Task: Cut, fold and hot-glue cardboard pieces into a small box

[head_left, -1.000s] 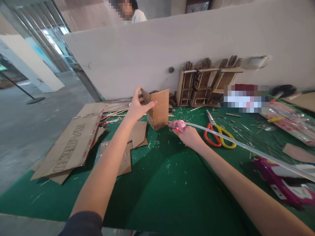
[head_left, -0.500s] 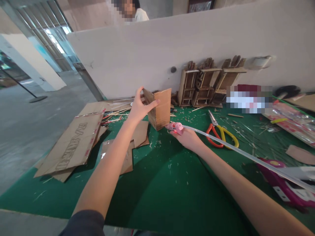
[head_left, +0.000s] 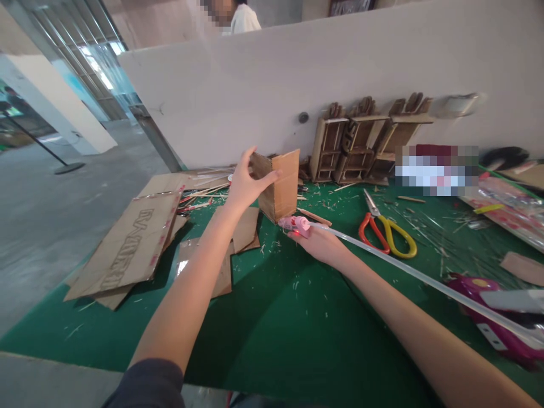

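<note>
Two cardboard panels [head_left: 286, 184] stand upright on the table, meeting at a corner edge. My left hand [head_left: 249, 184] grips them from the left near the top, thumb on the right panel and fingers behind the left one. In my right hand [head_left: 317, 242] is a pink hot glue gun [head_left: 300, 225], with a small red light on it. Its nozzle is at the bottom of the corner where the panels meet; whether it touches cannot be made out. A long translucent glue stick [head_left: 408, 268] runs out of its back to the right.
Scissors [head_left: 377, 226] with red and yellow handles lie right of my right hand. Cardboard sheets [head_left: 131, 243] are stacked left on the green table [head_left: 272, 340]. Small cardboard structures [head_left: 361, 144] lean on the white partition [head_left: 221, 96]. A magenta device [head_left: 480, 300] sits far right; a person [head_left: 245, 20] is beyond.
The glue gun's nozzle has moved left along the bottom edge of the right panel to the corner. A thin strip behind my right hand has come into view. The left hand keeps its grip.
</note>
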A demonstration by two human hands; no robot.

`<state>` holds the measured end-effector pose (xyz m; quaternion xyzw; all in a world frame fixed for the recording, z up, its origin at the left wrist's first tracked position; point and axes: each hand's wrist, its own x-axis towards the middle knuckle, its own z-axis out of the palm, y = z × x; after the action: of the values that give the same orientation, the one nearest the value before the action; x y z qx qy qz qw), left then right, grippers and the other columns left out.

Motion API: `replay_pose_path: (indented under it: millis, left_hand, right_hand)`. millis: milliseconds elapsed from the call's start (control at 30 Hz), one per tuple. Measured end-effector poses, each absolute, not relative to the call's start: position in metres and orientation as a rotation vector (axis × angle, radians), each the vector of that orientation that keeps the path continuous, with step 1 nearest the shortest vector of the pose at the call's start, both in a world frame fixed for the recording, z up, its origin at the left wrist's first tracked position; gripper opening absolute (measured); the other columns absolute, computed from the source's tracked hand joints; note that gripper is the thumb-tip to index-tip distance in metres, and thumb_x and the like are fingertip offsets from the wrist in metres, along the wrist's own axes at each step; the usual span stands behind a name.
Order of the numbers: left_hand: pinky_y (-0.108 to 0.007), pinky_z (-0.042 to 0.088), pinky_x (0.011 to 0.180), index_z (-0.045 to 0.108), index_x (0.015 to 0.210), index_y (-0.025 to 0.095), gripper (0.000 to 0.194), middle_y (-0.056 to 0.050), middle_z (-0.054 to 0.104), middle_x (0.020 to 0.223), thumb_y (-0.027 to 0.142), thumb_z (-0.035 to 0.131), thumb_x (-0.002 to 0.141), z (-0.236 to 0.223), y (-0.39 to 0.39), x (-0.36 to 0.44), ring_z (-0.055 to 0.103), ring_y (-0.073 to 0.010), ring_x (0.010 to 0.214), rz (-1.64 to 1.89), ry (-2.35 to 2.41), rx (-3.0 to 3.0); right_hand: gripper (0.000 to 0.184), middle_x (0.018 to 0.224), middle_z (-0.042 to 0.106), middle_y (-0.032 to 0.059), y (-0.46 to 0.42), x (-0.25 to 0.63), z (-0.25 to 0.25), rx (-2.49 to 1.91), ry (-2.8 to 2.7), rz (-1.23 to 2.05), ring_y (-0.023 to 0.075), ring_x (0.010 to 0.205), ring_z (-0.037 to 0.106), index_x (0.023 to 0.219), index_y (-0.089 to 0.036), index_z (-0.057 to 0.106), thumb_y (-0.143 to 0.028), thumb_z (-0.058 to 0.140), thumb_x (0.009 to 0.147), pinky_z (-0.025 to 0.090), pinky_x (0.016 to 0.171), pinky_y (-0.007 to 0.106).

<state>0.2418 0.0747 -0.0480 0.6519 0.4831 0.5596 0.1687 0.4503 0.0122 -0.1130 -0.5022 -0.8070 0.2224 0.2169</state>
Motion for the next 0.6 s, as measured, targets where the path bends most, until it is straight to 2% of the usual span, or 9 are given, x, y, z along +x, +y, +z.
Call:
replay_pose_path:
  millis: [100,300,400,500,600]
  left_hand:
    - [-0.052,0.038,0.106,0.043,0.135,0.032,0.082,-0.01,0.044,0.142,0.054,0.078,0.064,-0.048,0.074,0.244,0.045,-0.0321,0.13,1.601,1.386,1.881]
    - [-0.052,0.032,0.111,0.041,0.136,0.03,0.087,-0.012,0.044,0.142,0.06,0.077,0.063,-0.046,0.066,0.25,0.038,-0.0338,0.135,1.626,1.479,1.936]
    - [-0.053,0.032,0.11,0.041,0.138,0.029,0.084,-0.014,0.045,0.141,0.06,0.074,0.067,-0.043,0.061,0.253,0.038,-0.036,0.135,1.589,1.514,1.955]
    - [-0.054,0.032,0.11,0.045,0.138,0.029,0.069,-0.012,0.051,0.135,0.052,0.069,0.077,-0.039,0.059,0.253,0.044,-0.0351,0.13,1.533,1.461,2.0]
    - [-0.054,0.034,0.11,0.049,0.136,0.028,0.058,-0.009,0.058,0.124,0.035,0.069,0.082,-0.035,0.058,0.252,0.053,-0.032,0.12,1.491,1.426,2.045]
  right_hand:
    - [0.025,0.097,0.074,0.0016,0.01,0.449,-0.113,-1.389,-2.235,0.636,0.0255,0.095,0.069,0.108,-0.028,0.07,-0.038,0.057,0.089,0.053,0.085,0.035]
    - [0.028,0.105,0.073,0.001,0.002,0.458,-0.109,-1.407,-2.222,0.609,0.0254,0.102,0.067,0.111,-0.031,0.07,-0.039,0.055,0.089,0.053,0.087,0.035]
    - [0.033,0.105,0.074,0.0004,-0.008,0.473,-0.101,-1.464,-2.228,0.582,0.0254,0.096,0.069,0.118,-0.033,0.067,-0.042,0.054,0.089,0.054,0.08,0.035]
    - [0.031,0.103,0.073,0.0006,-0.017,0.487,-0.094,-1.456,-2.259,0.502,0.0254,0.092,0.07,0.115,-0.033,0.068,-0.042,0.051,0.09,0.054,0.076,0.033]
    - [0.024,0.094,0.074,0.0016,-0.023,0.491,-0.096,-1.381,-2.227,0.435,0.0222,0.085,0.069,0.098,-0.028,0.07,-0.042,0.053,0.089,0.051,0.072,0.029]
